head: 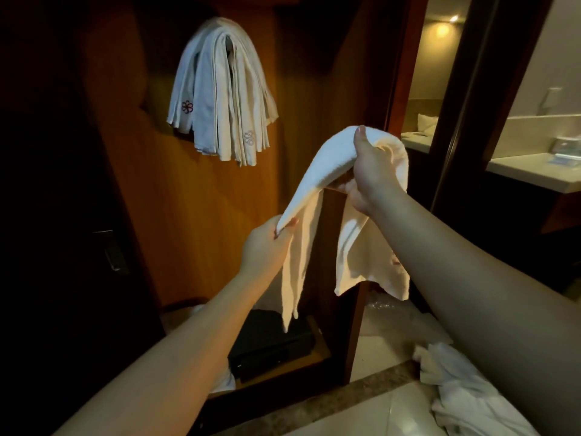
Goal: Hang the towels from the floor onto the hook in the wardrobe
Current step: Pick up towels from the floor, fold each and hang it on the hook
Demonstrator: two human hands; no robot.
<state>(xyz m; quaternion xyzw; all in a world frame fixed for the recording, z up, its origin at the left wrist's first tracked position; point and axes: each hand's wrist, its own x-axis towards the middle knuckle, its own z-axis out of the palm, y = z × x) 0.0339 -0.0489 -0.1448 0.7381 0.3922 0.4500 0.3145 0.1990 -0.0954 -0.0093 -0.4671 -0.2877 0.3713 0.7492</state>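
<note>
A white towel hangs stretched between both hands in front of the open wardrobe. My left hand pinches its lower left end, and the cloth droops below that hand. My right hand grips the folded middle higher up, thumb on top, with the other end hanging down past my right forearm. Several white towels with flower emblems hang bunched from the hook high on the wardrobe's back panel; the hook itself is hidden under them. More white towels lie crumpled on the floor at the lower right.
A black safe-like box sits on the wardrobe's bottom shelf. The wardrobe's wooden side panel stands right of it. A dark door with a handle is at the left. A pale counter lies at the right, over a tiled floor.
</note>
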